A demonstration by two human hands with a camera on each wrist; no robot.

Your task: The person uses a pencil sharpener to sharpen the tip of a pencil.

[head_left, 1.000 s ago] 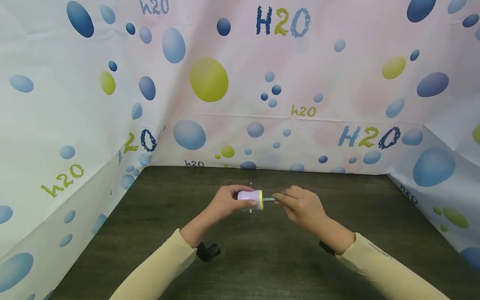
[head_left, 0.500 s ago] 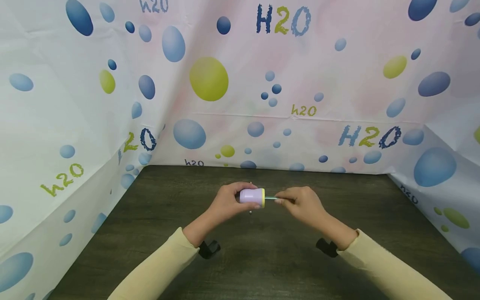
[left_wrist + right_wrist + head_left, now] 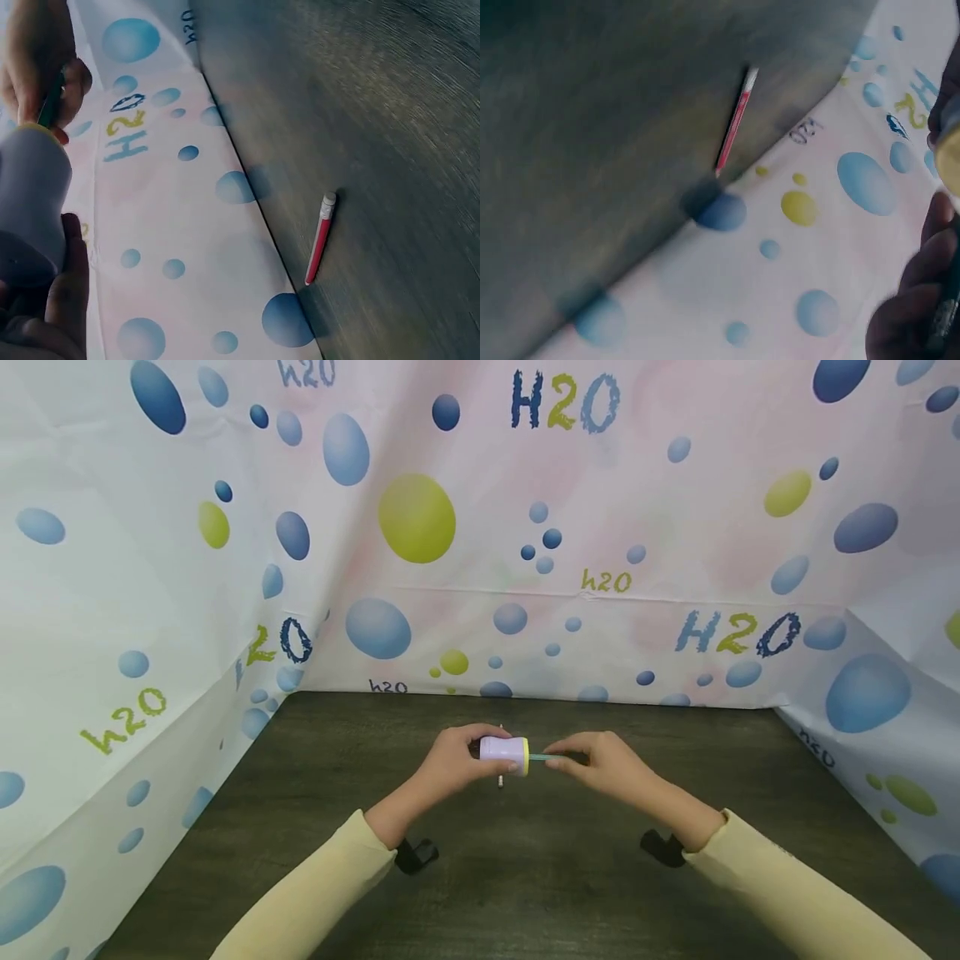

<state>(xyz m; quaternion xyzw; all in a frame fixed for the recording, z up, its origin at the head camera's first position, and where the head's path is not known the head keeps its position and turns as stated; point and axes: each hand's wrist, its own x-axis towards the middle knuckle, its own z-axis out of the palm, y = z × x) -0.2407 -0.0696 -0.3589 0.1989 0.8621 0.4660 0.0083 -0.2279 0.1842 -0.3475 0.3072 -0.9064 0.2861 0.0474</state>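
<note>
My left hand [image 3: 452, 768] grips a lilac pencil sharpener [image 3: 502, 750] with a yellow end, held sideways above the table. From the right, my right hand [image 3: 611, 768] pinches a thin green pencil [image 3: 538, 757] between thumb and fingers. The pencil's far end meets the yellow face of the sharpener; how deep it goes in is hidden. In the left wrist view the green pencil [image 3: 51, 101] shows between the right fingers, above the sharpener [image 3: 34, 199]. The right wrist view catches only part of the yellow end [image 3: 949, 161] and the dark green pencil [image 3: 946, 315].
A red pencil [image 3: 319, 240] with a white end lies on the dark wooden table [image 3: 525, 877], beneath and behind the sharpener in the head view. White sheeting [image 3: 495, 460] printed with coloured spots rises at the table's back and sides.
My right fingers have shifted on the green pencil, from more curled to a pinch with thumb and fingertips. The sharpener has moved very slightly right and stays in my left hand.
</note>
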